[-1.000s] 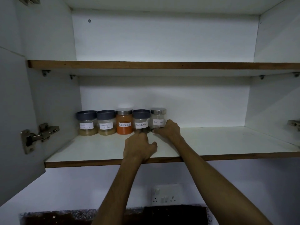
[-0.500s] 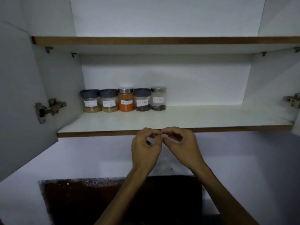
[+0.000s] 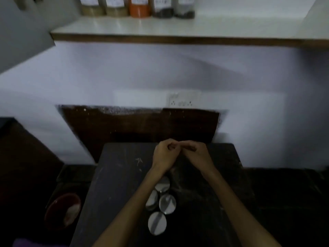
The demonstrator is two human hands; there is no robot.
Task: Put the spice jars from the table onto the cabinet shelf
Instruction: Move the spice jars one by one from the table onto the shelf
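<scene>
Nearest jar: a silver-lidded jar (image 3: pixel 157 223) is standing on the dark table (image 3: pixel 115 184), closest to the viewer, seen from above so only its lid is showing.
Jar cluster: three more silver lids are sitting just beyond it, one (image 3: pixel 167 204) to the right, one (image 3: pixel 151 200) beside it half hidden under the left forearm, and one (image 3: pixel 162 185) farther back; they are touching or nearly touching, and the blur is making it hard to say which.
Red bowl: a red bowl (image 3: pixel 62 210) with something pale inside is sitting low to the left of the table.
Left hand: the left hand (image 3: pixel 164 155) is hovering over the far part of the table, fingers curled inward with nothing seen in them.
Right hand: the right hand (image 3: pixel 195 152) is hovering just beside it, fingers curled as well and holding nothing visible; the fingertips of the two hands are meeting or almost meeting.
Wall: a white socket plate (image 3: pixel 183 98) is sitting on the pale wall above a dark brown panel (image 3: pixel 138 125).
Shelf: the cabinet shelf (image 3: pixel 213 27) is running across the top of the view.
Shelved jars: five jars are standing in a row at its left end, only their lower parts showing, among them an orange jar (image 3: pixel 139 8) in the middle.
</scene>
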